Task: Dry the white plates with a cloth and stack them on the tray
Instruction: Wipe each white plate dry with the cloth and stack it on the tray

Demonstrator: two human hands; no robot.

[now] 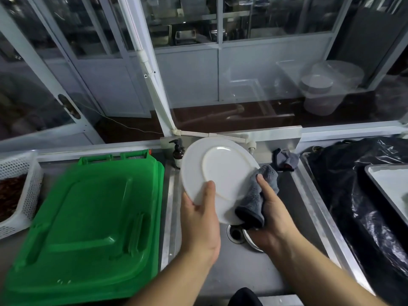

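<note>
over the stainless steel sink (242, 268), the left hand (199, 224) gripped the round white plate (220, 175) by its lower rim, underside facing up, thumb on top. the right hand (273, 217) clutched a folded grey microfibre cloth (256, 195) against the plate's right edge. a metal tray (371, 180) sat far right.

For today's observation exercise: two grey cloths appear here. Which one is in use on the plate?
The grey cloth gripped in the right hand, pressed to the white plate. The other cloth lies untouched at the sink's back edge.
</note>
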